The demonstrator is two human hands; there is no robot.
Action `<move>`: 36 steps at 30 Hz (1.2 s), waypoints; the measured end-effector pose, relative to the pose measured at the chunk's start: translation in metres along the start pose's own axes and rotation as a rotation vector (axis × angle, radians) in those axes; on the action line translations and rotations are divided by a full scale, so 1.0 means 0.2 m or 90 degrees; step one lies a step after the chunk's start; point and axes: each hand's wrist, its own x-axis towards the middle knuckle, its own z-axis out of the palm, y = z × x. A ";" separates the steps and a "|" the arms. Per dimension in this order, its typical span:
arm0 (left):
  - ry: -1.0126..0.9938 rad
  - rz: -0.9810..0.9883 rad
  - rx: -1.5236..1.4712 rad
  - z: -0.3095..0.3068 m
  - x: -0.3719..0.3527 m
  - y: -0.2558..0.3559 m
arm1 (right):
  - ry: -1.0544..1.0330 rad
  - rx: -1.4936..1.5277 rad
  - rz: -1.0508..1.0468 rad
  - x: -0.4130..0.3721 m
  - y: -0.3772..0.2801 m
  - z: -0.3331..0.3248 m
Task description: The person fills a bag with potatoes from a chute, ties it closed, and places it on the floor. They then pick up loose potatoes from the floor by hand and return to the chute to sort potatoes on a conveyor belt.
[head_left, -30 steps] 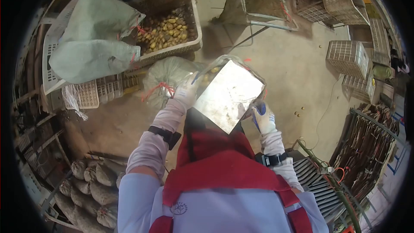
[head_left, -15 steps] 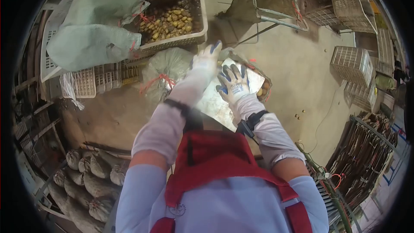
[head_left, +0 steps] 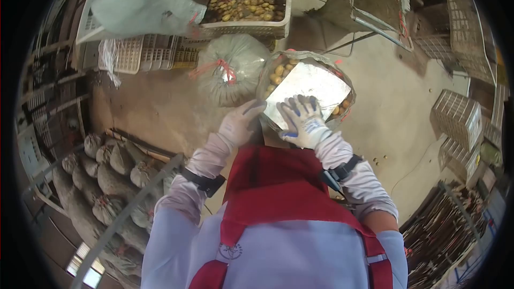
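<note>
White rectangular sheet [head_left: 321,83]; yellow-brown round potatoes [head_left: 276,79]; grey-green bulging plastic sack [head_left: 243,59], red string tie [head_left: 222,66]; red cloth apron [head_left: 289,195].

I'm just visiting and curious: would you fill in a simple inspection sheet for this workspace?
Surface: tan floor, with a few small round pieces lying at right.
Job's things: white sheet lying over yellow-brown produce in an open sack.
Clutter: tied sack with a red tie, beside the open one.
Grip: gloved right hand spread on the sheet; gloved left hand by its left edge, contact unclear.
Cables: thin, cord-like line on the floor; too faint to be sure.
Surroundings: produce crate ahead, filled sacks at left, slatted crates at right.
</note>
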 end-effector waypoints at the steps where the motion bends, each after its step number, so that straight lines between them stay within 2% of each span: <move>1: 0.012 -0.012 -0.001 0.12 -0.03 0.00 | -0.066 -0.004 0.003 0.00 -0.01 0.01; 2: 0.157 -0.241 -0.233 0.27 -0.03 -0.01 | -0.129 -0.010 0.007 0.02 -0.01 0.01; 3: 0.304 -0.464 -0.468 0.32 -0.01 0.03 | -0.129 -0.018 -0.008 0.05 0.03 0.03; 4: 0.287 -0.676 -0.921 0.35 0.02 0.01 | -0.128 0.037 -0.016 0.08 0.08 0.05; 5: 0.297 -0.684 -0.926 0.37 0.04 0.03 | -0.130 0.095 -0.020 0.10 0.11 0.06; 7: 0.261 -0.765 -1.025 0.42 0.08 0.07 | -0.154 0.090 -0.032 0.12 0.10 0.06; 8: 0.330 -0.695 -1.007 0.50 0.06 0.04 | -0.174 0.041 -0.027 0.13 0.07 0.03; 9: 0.336 -0.694 -1.014 0.57 0.03 0.00 | -0.195 -0.005 -0.021 0.15 0.03 0.01; 10: 0.332 -0.663 -0.846 0.62 -0.02 -0.06 | -0.307 -0.102 -0.025 0.19 -0.04 -0.05; 11: 0.319 -0.629 -0.678 0.64 -0.08 -0.09 | -0.318 -0.097 -0.052 0.20 -0.08 -0.05; 13: 0.288 -0.683 -0.731 0.47 -0.13 0.01 | -0.264 -0.167 -0.036 0.22 -0.11 0.04; 15: 0.240 -0.752 -0.731 0.43 -0.18 0.02 | -0.272 -0.162 -0.020 0.23 -0.12 0.05; 17: 0.234 -0.714 -0.777 0.49 -0.22 -0.04 | -0.246 -0.163 0.010 0.21 -0.10 0.04; 18: 0.215 -0.696 -0.796 0.54 -0.21 -0.08 | -0.287 -0.163 0.049 0.22 -0.10 -0.01; 20: 0.190 -0.678 -0.827 0.58 -0.21 -0.08 | -0.286 -0.160 0.048 0.21 -0.09 -0.02; 22: 0.192 -0.692 -1.102 0.57 -0.22 -0.01 | -0.279 -0.174 0.027 0.20 -0.12 0.00; 23: 0.189 -0.697 -1.110 0.56 -0.22 0.04 | -0.262 -0.199 0.014 0.20 -0.12 0.03; 25: 0.075 -0.728 -0.969 0.53 -0.18 0.16 | -0.268 -0.217 0.013 0.20 -0.14 0.01; 26: 0.029 -0.817 -0.918 0.50 -0.14 0.21 | -0.274 -0.205 0.013 0.21 -0.12 0.01; 29: -0.062 -0.853 -1.023 0.46 -0.11 0.27 | -0.262 -0.183 -0.003 0.17 -0.02 0.05; 30: -0.118 -0.855 -1.065 0.55 -0.11 0.24 | -0.268 -0.178 -0.045 0.15 0.01 0.04; 31: -0.113 -0.848 -1.069 0.64 -0.11 0.21 | -0.272 -0.176 -0.092 0.15 0.05 0.03; 33: -0.236 -0.835 -1.121 0.75 -0.12 0.21 | -0.295 -0.187 -0.115 0.12 0.07 0.01; 34: -0.256 -0.714 -1.127 0.82 -0.15 0.19 | -0.303 -0.212 -0.126 0.12 0.08 0.01; 35: -0.246 -0.718 -1.133 0.82 -0.19 0.17 | -0.311 -0.240 -0.139 0.12 0.09 0.01; 36: -0.276 -0.659 -1.259 0.79 -0.26 0.14 | -0.303 -0.254 -0.149 0.11 0.08 0.01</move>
